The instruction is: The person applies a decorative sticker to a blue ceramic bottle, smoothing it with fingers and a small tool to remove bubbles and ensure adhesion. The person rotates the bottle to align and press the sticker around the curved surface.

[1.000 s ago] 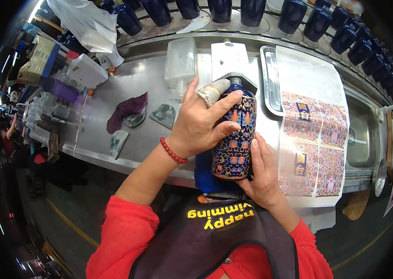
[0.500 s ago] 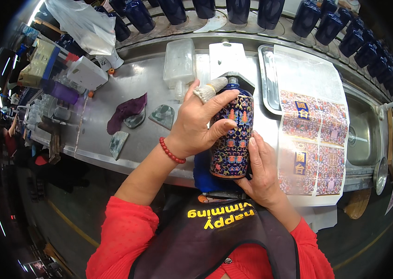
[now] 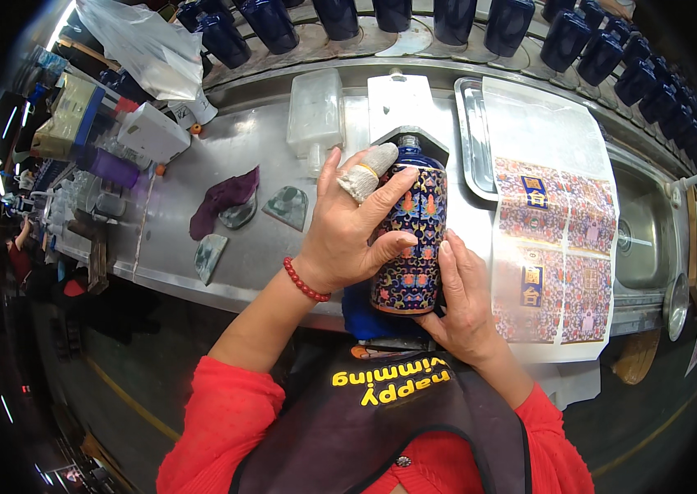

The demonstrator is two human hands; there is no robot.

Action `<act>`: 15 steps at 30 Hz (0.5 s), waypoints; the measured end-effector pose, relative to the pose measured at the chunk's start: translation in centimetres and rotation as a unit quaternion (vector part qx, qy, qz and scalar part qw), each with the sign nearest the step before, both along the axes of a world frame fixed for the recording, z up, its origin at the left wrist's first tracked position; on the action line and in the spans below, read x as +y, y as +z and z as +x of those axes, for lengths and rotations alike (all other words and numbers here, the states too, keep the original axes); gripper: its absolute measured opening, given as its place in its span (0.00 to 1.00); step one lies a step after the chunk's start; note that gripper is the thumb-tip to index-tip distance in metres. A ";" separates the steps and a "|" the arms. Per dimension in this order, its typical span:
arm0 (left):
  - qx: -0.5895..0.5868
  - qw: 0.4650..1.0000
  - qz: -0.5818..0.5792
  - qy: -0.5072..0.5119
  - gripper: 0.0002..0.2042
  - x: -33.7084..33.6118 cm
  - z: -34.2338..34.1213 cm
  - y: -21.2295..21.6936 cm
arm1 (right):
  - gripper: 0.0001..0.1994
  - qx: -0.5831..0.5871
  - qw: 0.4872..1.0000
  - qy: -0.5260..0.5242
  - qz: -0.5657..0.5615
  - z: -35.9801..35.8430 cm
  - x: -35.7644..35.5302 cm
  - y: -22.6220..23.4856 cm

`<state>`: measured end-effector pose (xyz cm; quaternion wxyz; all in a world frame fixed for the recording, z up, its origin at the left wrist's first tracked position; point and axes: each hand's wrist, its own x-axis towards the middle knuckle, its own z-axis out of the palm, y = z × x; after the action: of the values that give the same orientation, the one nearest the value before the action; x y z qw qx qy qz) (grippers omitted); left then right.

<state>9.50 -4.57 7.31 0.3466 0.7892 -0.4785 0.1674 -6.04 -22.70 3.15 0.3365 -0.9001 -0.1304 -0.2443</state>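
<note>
A dark blue bottle [image 3: 409, 247] with a colourful flower-and-scroll pattern leans away from me, its neck at a grey-white block [image 3: 401, 103]. My right hand [image 3: 465, 292] grips its lower right side, thumb by the base. Over its upper left side lies my left hand [image 3: 348, 226], fingers spread, the index fingertip touching the shoulder. The left thumb reaches over the front; whether it touches is unclear. White cloth [image 3: 358, 183] wraps one left finger, held by a thin yellow band. Under the bottle's lower end shows a blue cloth [image 3: 360, 317].
To the right, printed pattern sheets [image 3: 550, 247] overlap a metal tray [image 3: 472, 140], with a sink [image 3: 649, 247] beyond. Plain dark blue bottles [image 3: 453, 20] line a track behind. Left are a clear bottle [image 3: 315, 111], a purple cloth [image 3: 221, 202] and green-grey pieces [image 3: 287, 206].
My cloth-wrapped finger has drawn back slightly left from the bottle's neck. The patterned bottle stays nearly in place. The plain bottles on the track have shifted along it.
</note>
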 end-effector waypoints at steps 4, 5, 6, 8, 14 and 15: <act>-0.020 0.999 0.033 0.014 0.35 -0.1 -0.3 0.1 | 0.46 0.001 1.000 0.001 -0.001 0.0 0.1 -0.1; -0.027 0.998 0.044 0.019 0.36 -0.1 -0.3 0.2 | 0.46 0.001 1.000 0.001 -0.002 0.1 0.1 -0.1; -0.029 0.998 0.047 0.022 0.36 -0.2 -0.4 0.2 | 0.47 0.001 1.000 0.000 -0.003 0.1 0.1 -0.1; -0.033 0.998 0.052 0.027 0.37 -0.3 -0.6 0.3 | 0.47 -0.001 1.000 -0.001 -0.003 0.1 0.1 0.0; 0.020 0.997 0.063 0.027 0.40 -0.3 -1.1 0.6 | 0.47 -0.003 1.000 -0.001 -0.006 0.0 0.0 -0.2; 0.016 0.997 0.068 0.028 0.40 -0.4 -1.2 0.6 | 0.47 0.000 1.000 -0.001 -0.007 0.0 0.0 -0.3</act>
<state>8.29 -4.92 7.89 0.2948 0.8265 -0.4611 0.1315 -6.07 -22.73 2.83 0.3296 -0.9026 -0.1309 -0.2441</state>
